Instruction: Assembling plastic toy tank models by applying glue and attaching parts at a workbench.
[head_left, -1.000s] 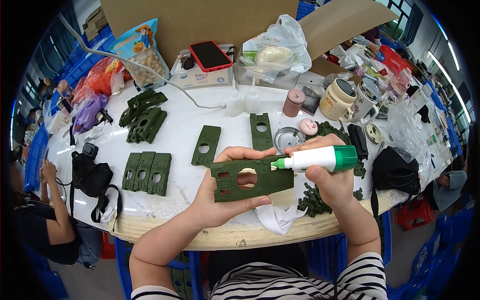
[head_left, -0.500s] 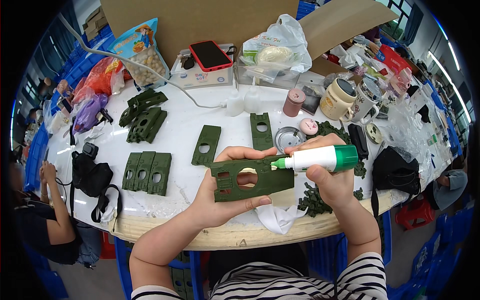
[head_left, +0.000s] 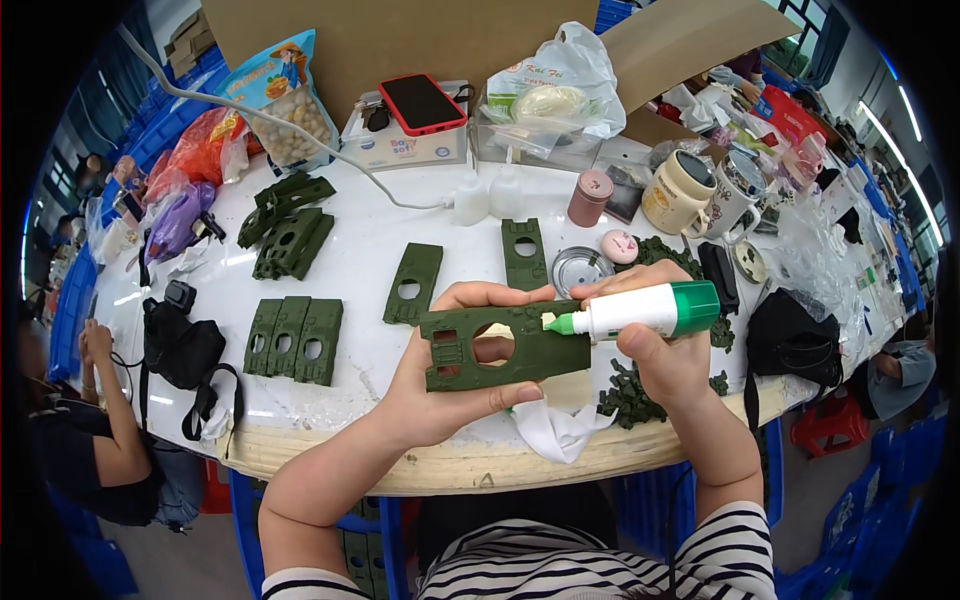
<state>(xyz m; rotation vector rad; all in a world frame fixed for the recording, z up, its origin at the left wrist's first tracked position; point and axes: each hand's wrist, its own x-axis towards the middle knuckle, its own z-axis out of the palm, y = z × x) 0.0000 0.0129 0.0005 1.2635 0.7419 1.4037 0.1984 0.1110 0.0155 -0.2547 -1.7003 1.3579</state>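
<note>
My left hand (head_left: 405,395) grips a dark green plastic tank hull panel (head_left: 545,358) by its long edges, thumb below and fingers above. A large round hole and smaller square openings pierce the panel. In my right hand (head_left: 672,370) is a white glue bottle (head_left: 632,312) with a green nozzle and a green end, held nearly level. Its nozzle tip lies at a small opening near the panel's right end; whether glue comes out cannot be seen. Just beyond my hands lie two similar panels (head_left: 414,285), (head_left: 523,255), and three more (head_left: 293,341) stand side by side at left.
Stacked green panels (head_left: 290,243) lie farther back left. Small green parts (head_left: 632,397) are heaped by my right wrist, near a white cloth (head_left: 562,430). Mugs (head_left: 680,192), a pink tin (head_left: 590,197) and a round clear dish (head_left: 580,270) stand behind. Black bags flank the work area.
The panel's left end has risen slightly in the picture, and the bottle's green end has moved a little up and right. Both hands keep their hold.
</note>
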